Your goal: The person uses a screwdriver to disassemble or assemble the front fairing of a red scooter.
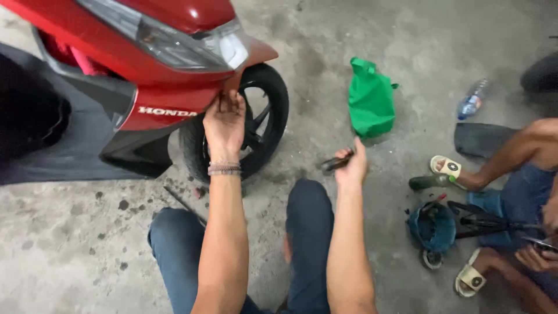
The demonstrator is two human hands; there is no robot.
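Note:
A red scooter [168,64] stands at the upper left with its black front wheel [264,110] facing me. My left hand [224,119], with a beaded band at the wrist, reaches up and grips the lower edge of the red front fender beside the tyre. My right hand [353,166] is closed around a small dark tool [333,163] held low over the concrete floor, to the right of the wheel. My knees in blue jeans [308,232] are below both arms.
A green bag [370,102] lies on the floor right of the wheel, a plastic bottle [472,100] further right. Another person [523,186] in sandals sits at the right edge beside a blue bowl [433,228] holding tools. A thin rod [183,203] lies near my left knee.

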